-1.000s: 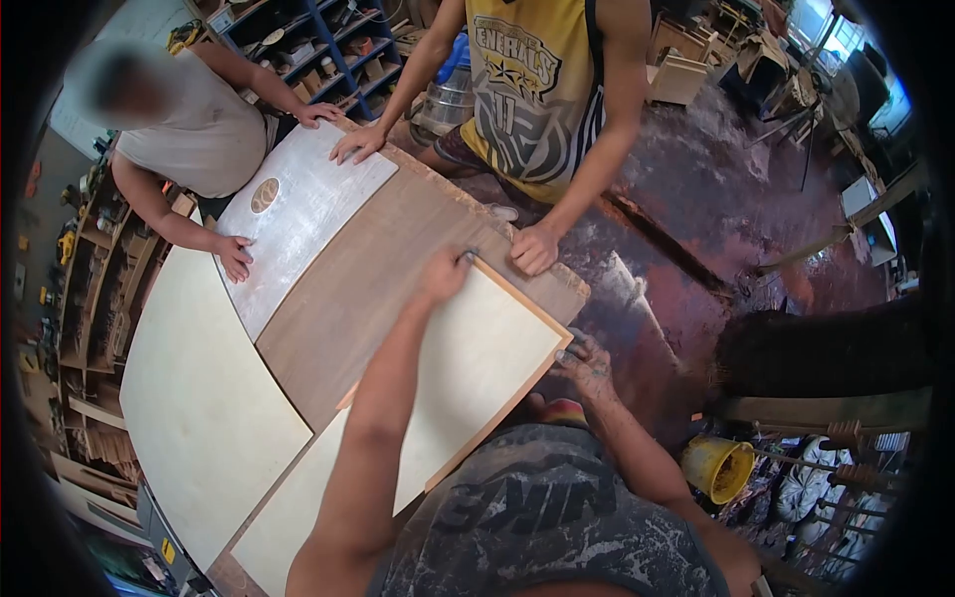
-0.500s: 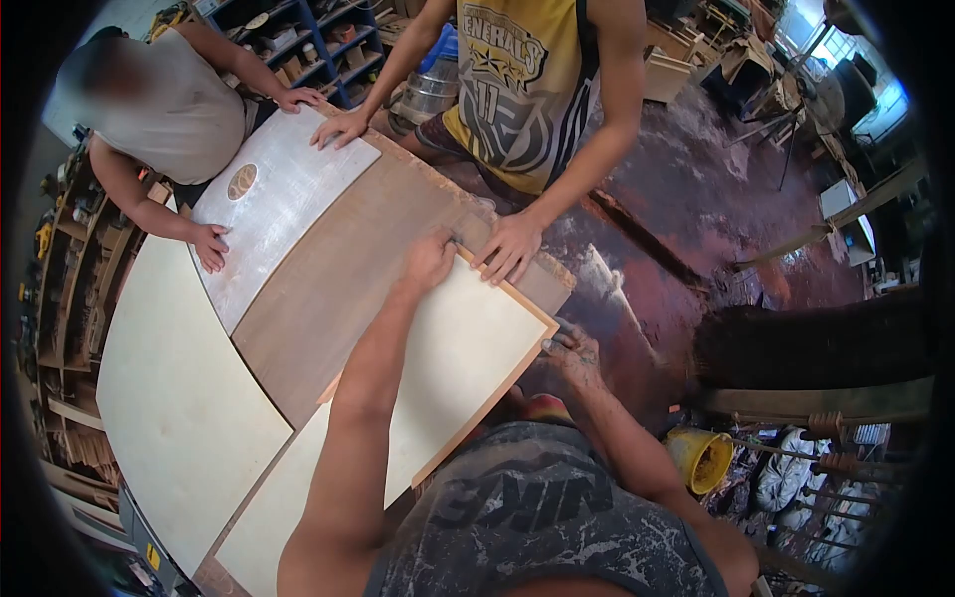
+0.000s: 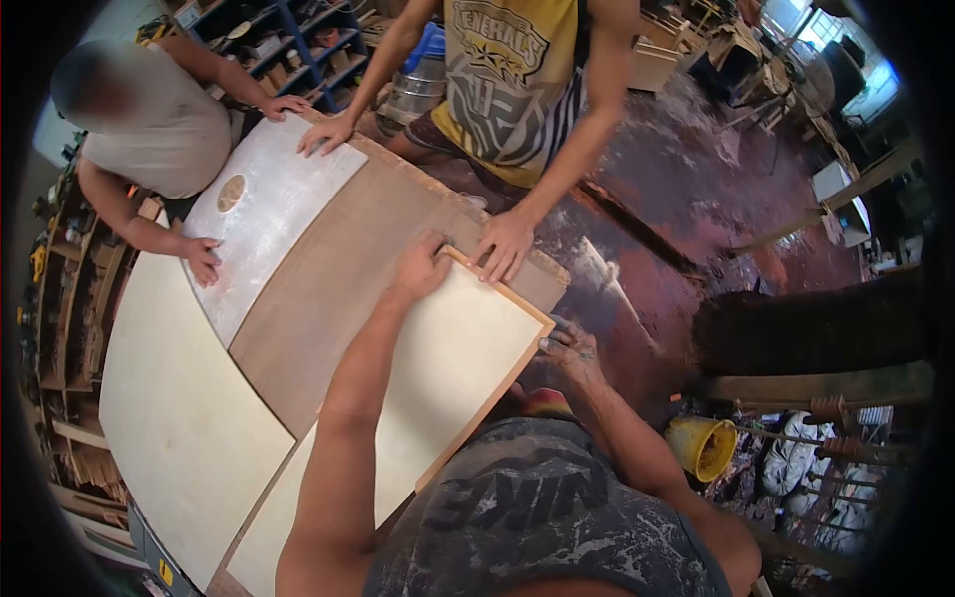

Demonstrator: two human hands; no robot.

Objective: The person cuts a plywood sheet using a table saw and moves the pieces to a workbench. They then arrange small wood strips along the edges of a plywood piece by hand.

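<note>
A pale panel (image 3: 453,348) with a light wooden strip (image 3: 502,292) along its edges lies in front of me. My left hand (image 3: 423,264) is closed on the strip at the panel's far left corner. At the near right corner my right hand (image 3: 572,350) grips the edge, fingertips at the strip. A co-worker's hand (image 3: 505,244) presses on the far strip close to my left hand. Beneath lies a brown board (image 3: 328,279), and beyond it a whitish sheet (image 3: 269,214) with an oval mark. Another pale panel (image 3: 179,388) lies to the left.
One person in a yellow jersey (image 3: 497,70) stands across the table; another in a grey shirt (image 3: 164,119) leans on the whitish sheet at the upper left. Blue shelves (image 3: 298,45) stand behind them. A yellow bucket (image 3: 701,448) sits at the lower right.
The whole view has shifted slightly. Both my hands keep their places on the panel's corners, and the co-workers' hands stay in much the same spots.
</note>
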